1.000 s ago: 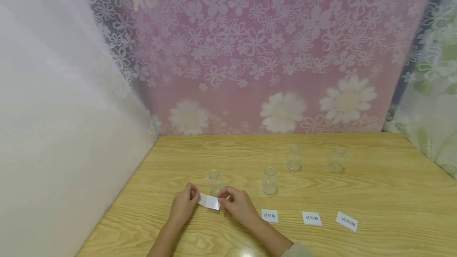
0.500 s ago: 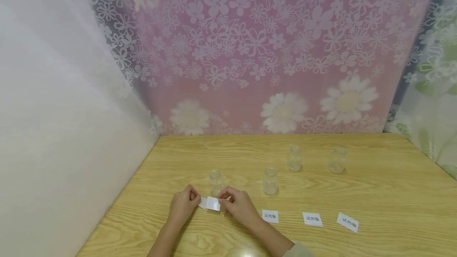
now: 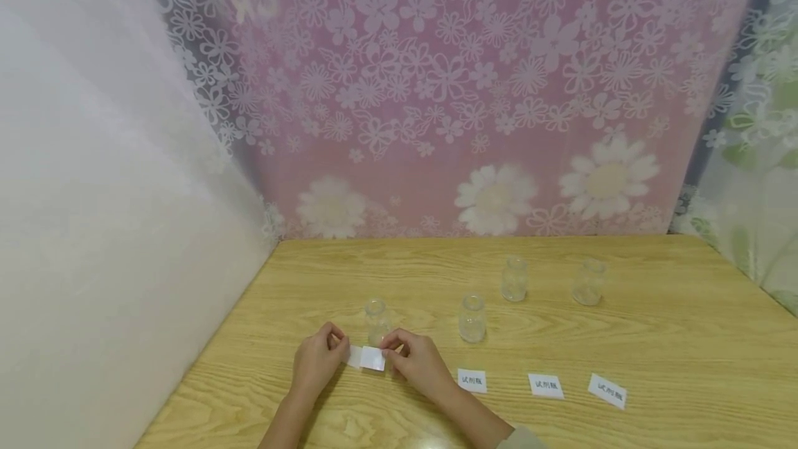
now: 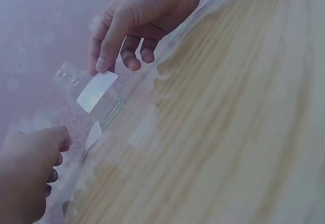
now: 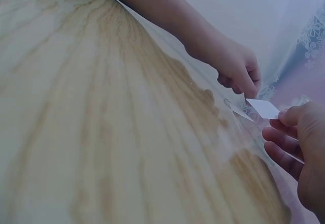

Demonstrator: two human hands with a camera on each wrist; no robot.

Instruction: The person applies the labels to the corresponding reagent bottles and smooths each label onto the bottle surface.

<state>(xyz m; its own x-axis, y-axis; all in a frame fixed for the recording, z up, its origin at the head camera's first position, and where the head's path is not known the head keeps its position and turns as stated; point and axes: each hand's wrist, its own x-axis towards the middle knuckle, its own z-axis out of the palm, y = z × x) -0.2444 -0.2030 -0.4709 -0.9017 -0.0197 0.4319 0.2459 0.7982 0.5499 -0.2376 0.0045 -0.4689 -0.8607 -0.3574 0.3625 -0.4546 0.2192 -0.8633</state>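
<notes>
In the head view my left hand (image 3: 318, 359) pinches a small white paper piece (image 3: 353, 356), and my right hand (image 3: 419, 360) pinches the edge of a white label (image 3: 373, 359) between thumb and index finger. The two pieces lie side by side, the label partly overlapping the other. The left wrist view shows the label (image 4: 96, 93) tilted, with the smaller piece (image 4: 94, 135) below it. Just behind the hands stands a clear glass jar (image 3: 376, 314), its lower part partly hidden by the right fingers. Any writing on the held label is not visible.
Three more clear glass jars stand upright: one to the right (image 3: 472, 321), two farther back (image 3: 514, 279) (image 3: 589, 283). White labels with black printed characters lie in a row to the right of my right forearm (image 3: 472, 380) (image 3: 546, 386) (image 3: 607, 391). Flowered curtains (image 3: 436, 89) border the wooden table.
The label has shifted slightly right against the paper piece in my left hand, now looking more distinct from it. Both hands stay almost in place; jars and other labels have not moved.
</notes>
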